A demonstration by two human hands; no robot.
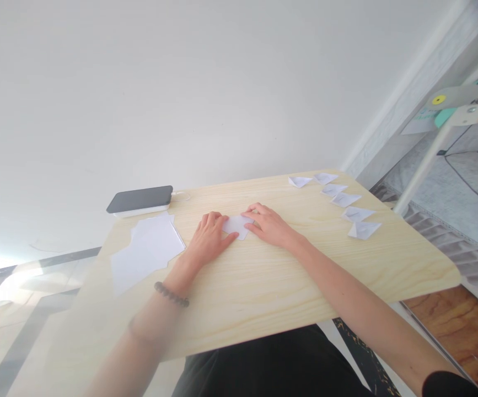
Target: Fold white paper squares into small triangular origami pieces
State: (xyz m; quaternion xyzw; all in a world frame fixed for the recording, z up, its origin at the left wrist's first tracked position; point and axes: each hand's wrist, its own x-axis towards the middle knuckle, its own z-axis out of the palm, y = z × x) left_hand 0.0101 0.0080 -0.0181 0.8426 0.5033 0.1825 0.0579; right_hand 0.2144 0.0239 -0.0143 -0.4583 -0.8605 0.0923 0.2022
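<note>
A small folded piece of white paper (236, 224) lies on the wooden table in front of me. My left hand (209, 237) holds its left side, with the thumb along the near edge and the fingers bent at the far left corner. On the right side, my right hand (268, 225) grips the same paper between thumb and fingers. The fingertips cover both ends of it, so only the middle shows. Several folded white paper boats (347, 199) stand in a curved row at the table's right side.
White paper sheets (150, 248) lie in an uneven stack left of my hands. Behind them a dark-screened phone (141, 199) rests on a white block, a cable at its right end. The pale wooden table (288, 298) meets a white wall (205, 99); a metal frame (424, 160) stands at right.
</note>
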